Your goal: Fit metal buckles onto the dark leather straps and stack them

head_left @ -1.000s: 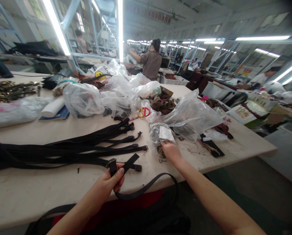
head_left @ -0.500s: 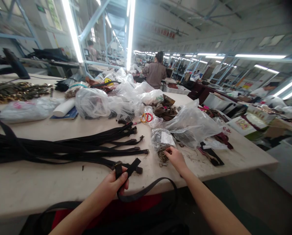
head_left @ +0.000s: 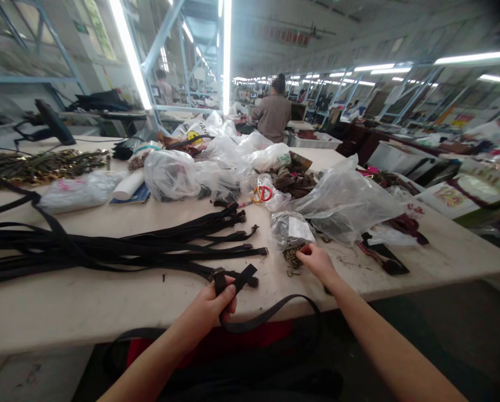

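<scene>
My left hand [head_left: 212, 304] is closed around a black strap [head_left: 270, 320] near the table's front edge. A buckle or slider [head_left: 219, 273] shows above its fingers, and the strap's cut end points up to the right. The rest of that strap loops down over the edge. My right hand [head_left: 320, 267] reaches to a small clear bag [head_left: 280, 226] with a white label. Its thumb and fingers pinch at the small brassy metal pieces [head_left: 292, 258] in the bag's mouth; what lies between the fingertips is hidden. Left of the bag, several black straps [head_left: 158, 245] with metal ends lie in a bundle.
Scissors [head_left: 261, 194] with red and yellow handles lie behind the small bag. Crumpled plastic bags [head_left: 172, 173] pile along the table's middle, and a large clear bag [head_left: 350, 195] stands right. Metal hardware [head_left: 44, 164] is heaped at left. A person [head_left: 273, 114] stands beyond the table.
The view has turned slightly left, so the scene sits further right. My left hand keeps its hold on the strap, and my right hand stays at the metal pieces.
</scene>
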The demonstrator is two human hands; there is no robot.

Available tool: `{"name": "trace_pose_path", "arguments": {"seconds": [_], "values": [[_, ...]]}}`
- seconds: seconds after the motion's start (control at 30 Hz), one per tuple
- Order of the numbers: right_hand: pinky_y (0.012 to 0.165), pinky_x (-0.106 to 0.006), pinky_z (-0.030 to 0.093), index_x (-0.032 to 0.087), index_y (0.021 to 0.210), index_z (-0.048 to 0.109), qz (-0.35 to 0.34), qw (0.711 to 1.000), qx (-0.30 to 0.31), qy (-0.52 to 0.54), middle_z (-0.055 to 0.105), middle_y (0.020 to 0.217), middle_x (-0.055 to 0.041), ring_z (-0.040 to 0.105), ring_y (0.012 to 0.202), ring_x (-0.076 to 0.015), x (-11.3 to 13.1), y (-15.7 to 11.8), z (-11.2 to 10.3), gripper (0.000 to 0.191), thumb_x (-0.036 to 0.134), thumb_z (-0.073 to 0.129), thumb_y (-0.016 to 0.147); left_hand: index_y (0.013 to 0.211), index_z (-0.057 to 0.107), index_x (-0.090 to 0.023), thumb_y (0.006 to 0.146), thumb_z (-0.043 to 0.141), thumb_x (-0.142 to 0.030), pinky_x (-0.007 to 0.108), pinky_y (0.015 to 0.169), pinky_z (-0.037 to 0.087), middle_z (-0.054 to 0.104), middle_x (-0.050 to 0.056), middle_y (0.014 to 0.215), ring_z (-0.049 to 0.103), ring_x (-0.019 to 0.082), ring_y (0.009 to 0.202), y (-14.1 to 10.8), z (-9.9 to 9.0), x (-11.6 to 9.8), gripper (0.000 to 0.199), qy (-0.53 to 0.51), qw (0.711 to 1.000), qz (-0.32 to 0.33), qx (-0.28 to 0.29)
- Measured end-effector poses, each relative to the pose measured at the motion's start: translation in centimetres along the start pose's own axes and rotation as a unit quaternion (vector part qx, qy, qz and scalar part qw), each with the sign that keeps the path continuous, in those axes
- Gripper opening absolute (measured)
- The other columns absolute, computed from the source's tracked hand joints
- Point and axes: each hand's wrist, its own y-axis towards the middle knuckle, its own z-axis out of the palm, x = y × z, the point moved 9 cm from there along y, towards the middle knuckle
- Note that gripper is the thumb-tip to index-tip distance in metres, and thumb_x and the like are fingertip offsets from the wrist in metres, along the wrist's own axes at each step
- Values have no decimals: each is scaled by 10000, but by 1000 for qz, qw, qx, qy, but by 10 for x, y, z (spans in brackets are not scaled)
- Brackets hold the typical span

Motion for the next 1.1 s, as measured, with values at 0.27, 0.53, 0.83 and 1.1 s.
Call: {"name": "trace_pose_path", "arguments": {"seconds": [0.27,0.53,0.83,1.1], "values": [[638,-284,371,182,640,574,21,993,-38,112,579,629,-9,524,636,-168,-10,0,-9,93,207,551,553,920,424,-151,730,502,-479,233,526,332,446,-89,486,376,87,462,0,3,3,386,16,1000,-2,6],[695,-313,421,178,687,571,61,944,-66,318,560,637,21,511,630,-144,-19,0,-6,164,244,614,543,865,440,-149,724,513,-461,238,549,341,445,-84,469,388,92,475,-1,7,-3,350,30,999,-12,2],[665,-310,523,201,749,631,121,805,88,574,634,712,5,593,636,-126,43,-42,16,257,247,738,520,889,437,-159,745,545,-425,217,508,319,435,-92,455,360,78,443,5,15,-6,321,-16,1000,3,15],[738,-262,489,210,763,650,23,766,104,634,649,781,19,588,734,-109,131,-102,12,175,265,742,624,808,441,-168,804,532,-332,209,484,354,375,-91,462,286,53,411,8,29,1,188,-195,976,-49,81]]}}
